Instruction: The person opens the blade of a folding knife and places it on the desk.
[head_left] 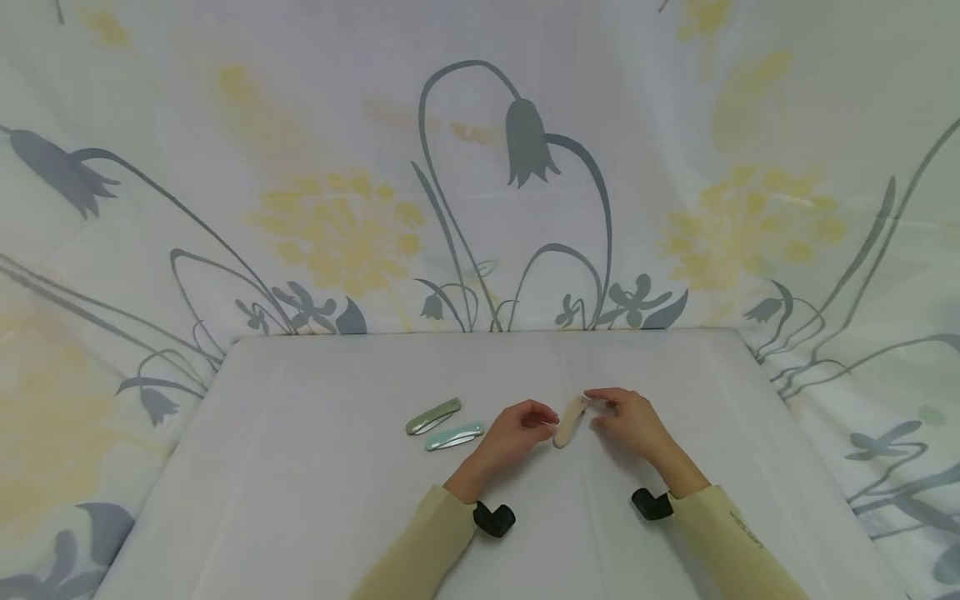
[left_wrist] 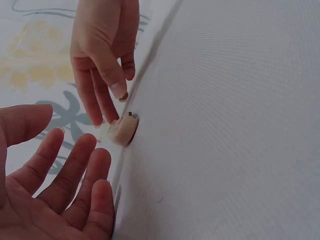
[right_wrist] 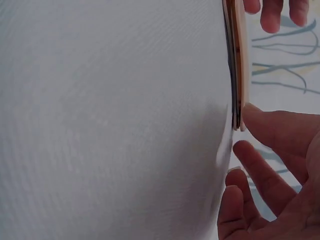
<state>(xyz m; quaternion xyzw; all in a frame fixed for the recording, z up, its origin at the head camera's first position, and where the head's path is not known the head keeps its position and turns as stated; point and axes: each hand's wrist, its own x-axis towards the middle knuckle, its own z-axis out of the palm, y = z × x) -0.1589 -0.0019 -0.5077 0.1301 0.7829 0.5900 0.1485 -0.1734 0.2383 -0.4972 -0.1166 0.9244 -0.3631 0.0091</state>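
A beige folding knife [head_left: 570, 422] lies on the white table between the two hands, slanted in the head view. My left hand [head_left: 520, 429] is just left of it, fingers loosely bent and, in the left wrist view, spread apart from the knife [left_wrist: 124, 130]. To its right is my right hand [head_left: 626, 419], fingers loose, its fingertips at the knife's upper end. In the right wrist view the right thumb [right_wrist: 280, 131] lies right at the end of the knife [right_wrist: 239, 65], whose edge shows dark and brown layers. Neither hand grips anything.
Left of the left hand lie two more folding knives, a mint one [head_left: 454, 437] nearest it and an olive green one [head_left: 433, 416] just behind. A curtain [head_left: 480, 208] with printed flowers hangs beyond the back edge of the table [head_left: 315, 500].
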